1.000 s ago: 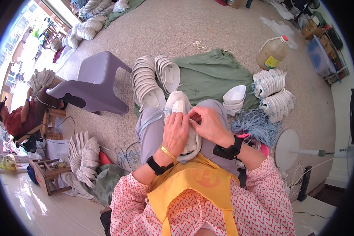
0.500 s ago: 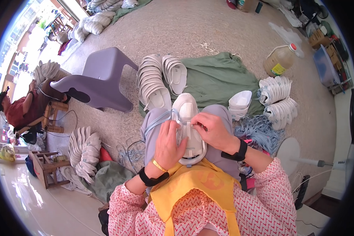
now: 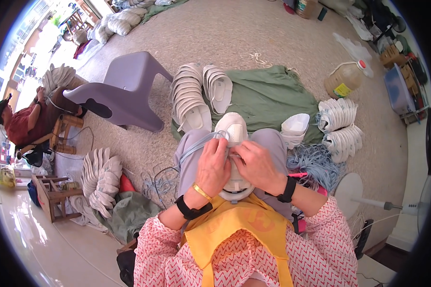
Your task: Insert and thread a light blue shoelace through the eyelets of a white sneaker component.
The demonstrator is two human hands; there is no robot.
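My left hand (image 3: 211, 166), right hand (image 3: 257, 165) pinching white sneaker (image 3: 232, 128) narrowly, exact part unclear; blue lace (image 3: 201, 143), crossing left thigh (image 3: 190, 137), possibly snagging.

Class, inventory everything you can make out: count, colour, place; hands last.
Shoe: one, white, lap
Loose lace: uncounted, blue, left thigh
Shoe pieces: many, white, stacked around
Large cloth: one, green, ahead
Lace heap: one, blue, right
Chair: one, purple, ahead left
Jug: one, brownish, ahead right
Box: one, blue, far right
Stool: one, brown, lower left
Person: one, red top, far left
Other clutter: uncountable, mixed, edges
Apron: one, yellow, torso
Left hand: one, bare, at shoe
Right hand: one, bare, at shoe
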